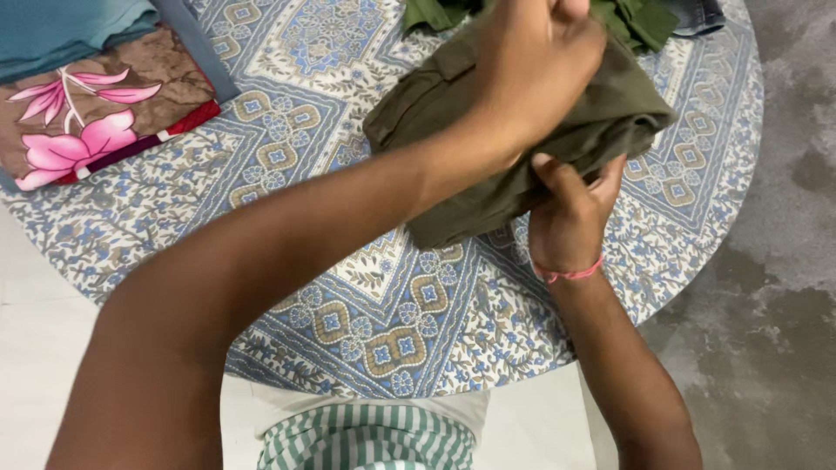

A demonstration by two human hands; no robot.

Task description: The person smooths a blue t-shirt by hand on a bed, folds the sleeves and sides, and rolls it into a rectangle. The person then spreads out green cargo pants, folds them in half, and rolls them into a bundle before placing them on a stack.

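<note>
An olive-green folded garment (pixel 453 113) lies on a round table covered with a blue and white patterned cloth (pixel 383 296). My left hand (pixel 531 65) reaches across from the left and presses down on top of the garment, fingers closed on its fabric. My right hand (pixel 570 213), with a pink thread at the wrist, grips the garment's near right edge from below. The far part of the garment is hidden behind my left hand.
A stack of folded cloths sits at the table's far left: a brown one with pink flowers (pixel 96 109) and a teal one (pixel 61 30). More green fabric (pixel 644 19) and a piece of denim (pixel 697 13) lie at the far edge. Grey floor is on the right.
</note>
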